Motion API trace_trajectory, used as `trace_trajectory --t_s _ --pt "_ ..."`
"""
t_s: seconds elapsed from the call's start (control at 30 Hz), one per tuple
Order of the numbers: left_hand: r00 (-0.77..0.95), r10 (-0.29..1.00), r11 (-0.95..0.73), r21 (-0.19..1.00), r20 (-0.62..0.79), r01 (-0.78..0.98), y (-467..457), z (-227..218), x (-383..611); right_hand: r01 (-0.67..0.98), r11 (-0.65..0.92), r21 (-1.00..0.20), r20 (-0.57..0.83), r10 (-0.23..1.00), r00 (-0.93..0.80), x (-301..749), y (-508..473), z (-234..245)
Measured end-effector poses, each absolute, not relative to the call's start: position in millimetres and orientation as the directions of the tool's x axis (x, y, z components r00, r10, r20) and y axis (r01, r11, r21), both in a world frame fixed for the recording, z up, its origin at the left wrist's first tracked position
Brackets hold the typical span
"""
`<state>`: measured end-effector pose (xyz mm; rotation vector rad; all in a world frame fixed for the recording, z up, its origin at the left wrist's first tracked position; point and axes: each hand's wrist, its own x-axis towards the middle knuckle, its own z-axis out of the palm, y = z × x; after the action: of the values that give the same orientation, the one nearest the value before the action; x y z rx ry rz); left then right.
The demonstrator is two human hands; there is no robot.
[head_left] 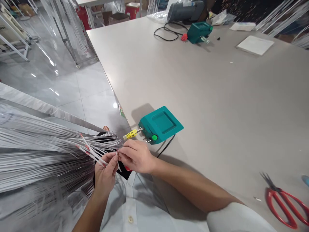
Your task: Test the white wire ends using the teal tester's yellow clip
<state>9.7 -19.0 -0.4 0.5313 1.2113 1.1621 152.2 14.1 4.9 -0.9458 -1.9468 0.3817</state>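
Observation:
A thick bundle of thin white wires (43,151) fans in from the left, some tips marked red. My left hand (105,174) and my right hand (136,156) meet at the table's near edge, both pinched on the ends of a few wires from that bundle. Just beyond my right hand sits a teal box (160,125) with a green knob and a yellow plug (130,134) in its side; a black cable runs from it toward me.
Red-handled scissors (287,204) lie at the near right of the grey table (217,96). At the far end are a second teal box (199,31), a black cable, a grey device and a white pad (254,44). Shiny tiled floor and racks lie left.

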Motion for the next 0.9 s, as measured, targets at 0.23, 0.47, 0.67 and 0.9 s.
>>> trace_trajectory --t_s 0.23,0.47,0.67,0.9 --pt "-0.096 0.888 0.370 0.823 -0.450 -0.432 -11.9 6.4 7.4 0.334 0.603 -0.725 0.541 0.798 -0.267 156.0 16.6 11.0" --pt "-0.084 0.882 0.389 0.818 -0.463 -0.424 -14.9 3.8 6.1 0.321 0.397 -0.859 0.318 0.908 -0.273 150.8 11.6 10.2" --pt "-0.039 0.901 0.411 0.879 -0.432 -0.244 -21.3 -6.3 -0.6 0.392 0.572 -0.720 0.384 0.800 -0.461 155.0 15.2 13.4" --pt "-0.173 0.958 0.253 0.959 -0.229 0.131 -20.8 -0.1 2.1 0.650 0.677 -0.346 0.346 0.736 -0.582 154.2 10.0 19.3"
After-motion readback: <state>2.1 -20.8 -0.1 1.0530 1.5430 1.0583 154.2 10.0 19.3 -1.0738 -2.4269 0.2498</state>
